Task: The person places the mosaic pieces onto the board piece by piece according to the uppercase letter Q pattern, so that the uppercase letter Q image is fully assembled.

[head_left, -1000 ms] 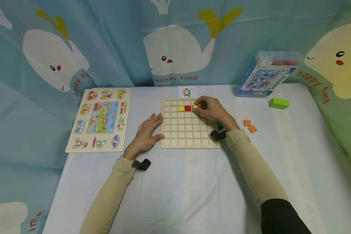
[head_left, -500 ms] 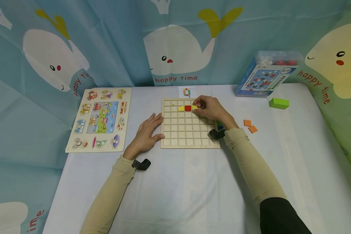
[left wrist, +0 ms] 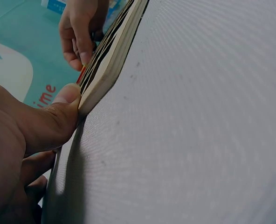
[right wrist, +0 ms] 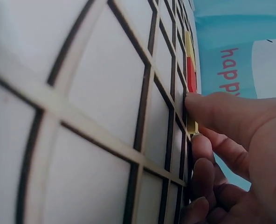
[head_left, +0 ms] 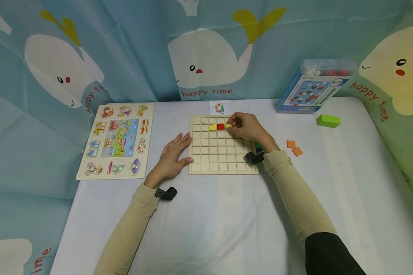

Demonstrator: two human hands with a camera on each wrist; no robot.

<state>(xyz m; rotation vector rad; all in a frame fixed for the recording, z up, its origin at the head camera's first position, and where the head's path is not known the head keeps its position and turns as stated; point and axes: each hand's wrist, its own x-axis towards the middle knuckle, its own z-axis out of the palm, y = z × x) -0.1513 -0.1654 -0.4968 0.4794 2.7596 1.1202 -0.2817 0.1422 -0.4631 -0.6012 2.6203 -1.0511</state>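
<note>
A wooden grid board (head_left: pixel 218 156) lies on the white table. In its second row from the far edge are a yellow piece (head_left: pixel 212 127), a red square (head_left: pixel 220 126) and, right of it, another yellow piece (head_left: pixel 228 125). My right hand (head_left: pixel 247 127) pinches that right yellow piece between thumb and fingers at its cell; the right wrist view shows the thumb (right wrist: pixel 217 109) against it. My left hand (head_left: pixel 170 158), fingers spread and fairly straight, rests on the board's left edge. In the left wrist view the left thumb (left wrist: pixel 58 116) touches the board's rim.
A small pattern card (head_left: pixel 219 107) lies beyond the board. A picture puzzle board (head_left: pixel 144 152) is at the left. To the right are two orange squares (head_left: pixel 291 144), a green block (head_left: pixel 328 121) and a blue box (head_left: pixel 306 93). Green and blue pieces show partly beneath the right wrist.
The right hand has shifted slightly, and the yellow piece in it sits a little closer to the red square. The left hand has stayed on the board's edge.
</note>
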